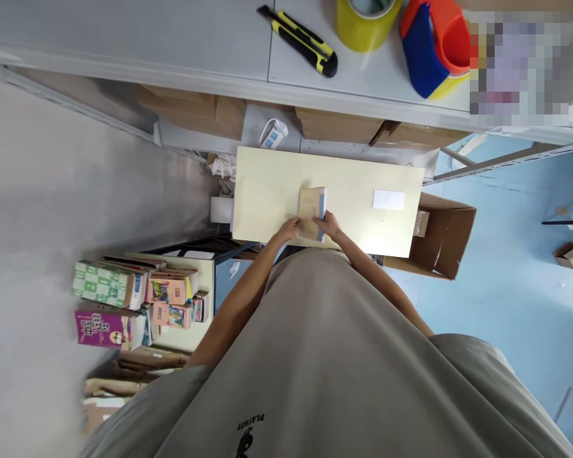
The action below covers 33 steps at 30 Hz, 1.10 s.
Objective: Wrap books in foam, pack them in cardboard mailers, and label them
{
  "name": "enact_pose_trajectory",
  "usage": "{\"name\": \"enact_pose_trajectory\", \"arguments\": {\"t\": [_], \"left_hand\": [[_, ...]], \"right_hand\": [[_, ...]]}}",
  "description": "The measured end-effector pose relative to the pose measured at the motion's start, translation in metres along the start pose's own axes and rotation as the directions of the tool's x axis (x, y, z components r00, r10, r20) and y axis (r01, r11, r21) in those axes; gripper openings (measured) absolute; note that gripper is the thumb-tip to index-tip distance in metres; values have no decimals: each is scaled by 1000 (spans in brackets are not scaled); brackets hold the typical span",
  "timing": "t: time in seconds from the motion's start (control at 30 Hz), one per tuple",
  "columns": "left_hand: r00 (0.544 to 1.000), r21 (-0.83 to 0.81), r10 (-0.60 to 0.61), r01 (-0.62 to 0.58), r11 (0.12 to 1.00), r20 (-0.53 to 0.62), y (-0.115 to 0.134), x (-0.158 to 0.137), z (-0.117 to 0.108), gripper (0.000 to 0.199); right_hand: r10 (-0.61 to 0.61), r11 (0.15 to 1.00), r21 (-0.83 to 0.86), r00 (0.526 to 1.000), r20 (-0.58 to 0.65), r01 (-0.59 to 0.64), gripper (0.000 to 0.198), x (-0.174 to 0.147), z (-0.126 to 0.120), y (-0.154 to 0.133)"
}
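Note:
A tan book [310,205] with a blue strip along its right side lies on, or just above, the pale yellow tabletop [267,184]; I cannot tell which. My left hand [289,229] is closed at the book's lower left edge. From the right, my right hand [328,224] grips the book's other edge, its thumb on top of the cover. To the right on the same tabletop is a white paper slip [388,200].
Above stands a grey shelf [172,44] with a yellow-black box cutter [300,41], a yellow tape roll [367,25] and a red-blue tape dispenser [432,48]. Cardboard boxes [344,126] sit beneath. Stacked books [107,283] are at left, an open carton [442,238] at right.

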<state>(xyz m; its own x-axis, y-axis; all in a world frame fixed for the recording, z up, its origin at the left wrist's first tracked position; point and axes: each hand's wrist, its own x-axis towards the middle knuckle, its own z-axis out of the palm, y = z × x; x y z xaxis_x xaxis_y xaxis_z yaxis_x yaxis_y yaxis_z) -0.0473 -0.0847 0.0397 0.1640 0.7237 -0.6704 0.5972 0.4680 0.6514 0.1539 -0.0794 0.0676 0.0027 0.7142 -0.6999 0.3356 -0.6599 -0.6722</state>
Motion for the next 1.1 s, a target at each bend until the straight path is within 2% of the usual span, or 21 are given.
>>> {"name": "enact_pose_trajectory", "arguments": {"t": [0.07, 0.17, 0.23, 0.3, 0.37, 0.47, 0.6, 0.83, 0.9, 0.97, 1.03, 1.1], "left_hand": [[997, -47, -41, 38, 998, -59, 4, -2, -11, 52], [993, -214, -73, 51, 975, -93, 14, -9, -30, 71], [1000, -418, -2, 1, 909, -2, 24, -17, -42, 86], [986, -594, 131, -47, 803, 99, 38, -27, -50, 95], [965, -673, 226, -79, 735, 134, 54, -37, -52, 94], [966, -678, 239, -112, 726, 96, 77, -46, -50, 88], [974, -633, 225, -165, 757, 15, 93, -48, -45, 84], [981, -646, 187, -168, 745, -39, 88, -54, -42, 87], [982, -625, 160, -185, 758, -96, 85, -55, -41, 84], [975, -579, 133, -212, 787, -176, 84, -55, -40, 77], [960, -502, 114, -232, 833, -254, 84, -55, -39, 67], [943, -398, 119, -242, 885, -310, 88, -56, -37, 59]], "right_hand": [[-37, 999, 39, 999, 24, 36, 37, -7, -9, -9], [-173, 963, 227, 979, 107, 146, 49, -25, -41, -18], [-253, 911, 370, 954, 159, 180, 59, -39, -67, -24], [-268, 888, 429, 945, 189, 166, 66, -52, -90, -30], [-266, 888, 432, 942, 205, 156, 69, -63, -106, -37], [-269, 896, 416, 936, 226, 157, 74, -73, -118, -43], [-277, 896, 413, 933, 231, 164, 80, -76, -119, -45], [-312, 904, 362, 931, 191, 228, 71, -72, -112, -43], [-275, 924, 307, 953, 124, 227, 70, -65, -109, -40], [-214, 948, 233, 976, -33, 215, 73, -57, -104, -38], [-192, 955, 189, 963, -190, 228, 79, -53, -95, -38], [-223, 945, 196, 953, -207, 263, 86, -55, -80, -42]]}}
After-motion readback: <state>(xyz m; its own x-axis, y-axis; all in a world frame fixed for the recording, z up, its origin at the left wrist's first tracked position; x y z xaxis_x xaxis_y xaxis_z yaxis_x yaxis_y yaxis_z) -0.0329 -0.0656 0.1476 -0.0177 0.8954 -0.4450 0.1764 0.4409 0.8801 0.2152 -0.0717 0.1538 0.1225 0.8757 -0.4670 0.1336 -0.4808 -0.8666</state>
